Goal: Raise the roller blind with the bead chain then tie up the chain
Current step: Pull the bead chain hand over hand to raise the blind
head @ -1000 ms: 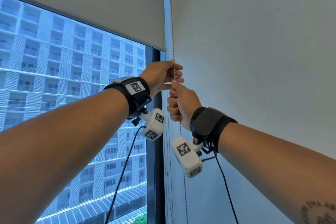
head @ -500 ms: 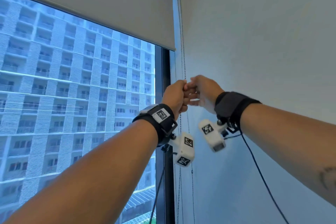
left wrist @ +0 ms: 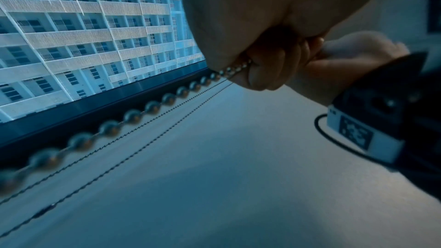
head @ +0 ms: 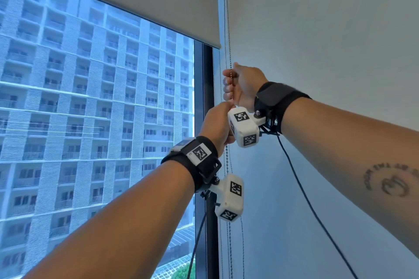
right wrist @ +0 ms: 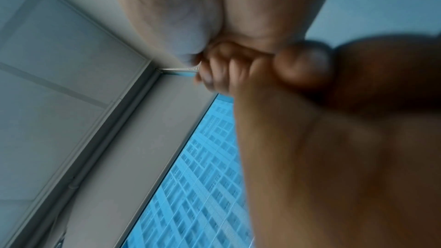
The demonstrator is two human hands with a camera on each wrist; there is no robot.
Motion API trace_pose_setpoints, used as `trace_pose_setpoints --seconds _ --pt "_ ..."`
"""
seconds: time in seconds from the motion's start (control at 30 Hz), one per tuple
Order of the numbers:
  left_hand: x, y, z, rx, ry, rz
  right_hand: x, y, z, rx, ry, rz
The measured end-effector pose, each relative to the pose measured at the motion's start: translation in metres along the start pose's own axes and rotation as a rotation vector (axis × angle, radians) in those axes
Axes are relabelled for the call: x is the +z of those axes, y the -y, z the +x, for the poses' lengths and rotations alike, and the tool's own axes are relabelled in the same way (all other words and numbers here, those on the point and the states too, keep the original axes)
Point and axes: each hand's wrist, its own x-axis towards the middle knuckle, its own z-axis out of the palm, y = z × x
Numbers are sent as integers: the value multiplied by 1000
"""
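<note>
The grey roller blind (head: 158, 0) covers the top of the window, its bottom bar (head: 213, 43) ending above my hands. The bead chain (head: 227, 29) hangs along the window's right edge. My right hand (head: 238, 85) is uppermost, fingers curled round the chain. Just below it my left hand (head: 218, 123) grips the same strand, which runs on downward (head: 227, 161). In the left wrist view the beads (left wrist: 152, 106) lead into my closed left hand (left wrist: 250, 59). In the blurred right wrist view, curled fingers (right wrist: 214, 69) hold the chain (right wrist: 181, 69).
A dark window frame post (head: 207, 102) stands just left of the chain. A pale wall (head: 328, 41) fills the right side. Two thinner chains (head: 242, 244) hang against the wall below. A black cable (head: 303, 188) hangs from my right wrist.
My left hand has dropped from above the right to below it, pulling the chain down. My right hand has moved up and now holds the chain higher. The blind's bottom edge has not visibly moved.
</note>
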Motion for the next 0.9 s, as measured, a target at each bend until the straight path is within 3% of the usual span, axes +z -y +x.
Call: trace_pose_setpoints --seconds 0.13,0.3,0.4,0.6,0.77,0.9 --pt "2 10 3 114 12 70 5 -9 -5 26 -9 36" --pt "-18 7 3 -18 57 66 3 -15 -16 -58 -3 83" --pt "-30 -11 22 15 148 115 1 -19 -22 -111 -12 66" --pt "-10 -52 46 62 172 168 -6 -33 -43 -98 -12 -3" --pt "7 -66 55 40 158 -23 -18 -57 -54 -21 20 -82" --pt "13 -49 55 -33 64 -112 -38 -67 -52 54 124 -263"
